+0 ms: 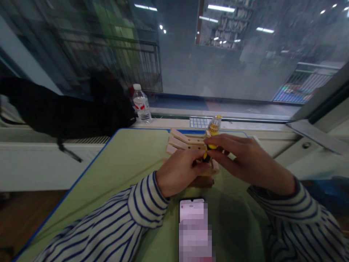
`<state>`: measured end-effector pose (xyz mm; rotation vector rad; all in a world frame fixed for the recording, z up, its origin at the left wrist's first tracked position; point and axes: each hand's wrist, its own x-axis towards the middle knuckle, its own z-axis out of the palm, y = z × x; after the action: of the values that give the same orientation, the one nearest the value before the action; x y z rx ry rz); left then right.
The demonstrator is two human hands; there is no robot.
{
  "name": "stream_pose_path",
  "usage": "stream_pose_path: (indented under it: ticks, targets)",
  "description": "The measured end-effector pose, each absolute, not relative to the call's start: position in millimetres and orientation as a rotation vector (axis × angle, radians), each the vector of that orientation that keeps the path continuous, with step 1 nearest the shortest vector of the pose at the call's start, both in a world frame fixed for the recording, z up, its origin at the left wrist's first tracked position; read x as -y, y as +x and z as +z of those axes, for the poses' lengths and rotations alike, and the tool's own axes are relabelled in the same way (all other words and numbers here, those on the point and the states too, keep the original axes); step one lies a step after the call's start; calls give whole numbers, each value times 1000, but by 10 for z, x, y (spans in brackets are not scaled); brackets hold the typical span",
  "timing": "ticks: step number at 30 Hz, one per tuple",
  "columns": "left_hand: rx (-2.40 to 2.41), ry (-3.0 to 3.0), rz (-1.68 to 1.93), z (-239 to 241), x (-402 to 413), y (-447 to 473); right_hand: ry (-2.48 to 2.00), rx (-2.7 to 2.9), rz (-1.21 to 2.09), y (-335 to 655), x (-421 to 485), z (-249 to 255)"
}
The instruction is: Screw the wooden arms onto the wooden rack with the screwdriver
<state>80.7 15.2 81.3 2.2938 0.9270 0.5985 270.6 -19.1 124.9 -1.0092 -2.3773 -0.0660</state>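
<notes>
My left hand (181, 169) is closed, thumb and fingers pinching a small yellow-and-black object (206, 157) above the table. My right hand (242, 158) comes in from the other side, its fingertips closed on the yellow upper part of what looks like the same object. Whether it is one piece or two, I cannot tell. Just beyond and under my hands lie pale wooden pieces (188, 140) with drilled holes, partly hidden by my fingers. A brown block (201, 182) shows below them. Behind my right fingers stands a clear container with yellow parts (214, 125).
A phone (192, 229) with a lit screen lies in front of me on the green, blue-edged table (109, 182). On the sill stand a water bottle (141, 105) and a black bag (68, 112). A large window (180, 65) rises behind; papers (313, 134) lie at right.
</notes>
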Motion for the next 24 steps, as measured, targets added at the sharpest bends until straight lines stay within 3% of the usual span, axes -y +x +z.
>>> stream_pose_path:
  ticks: [24]
  targets:
    - [-923,2223,626,797,-162,815,-1007,2370,-13,2703,184,1246]
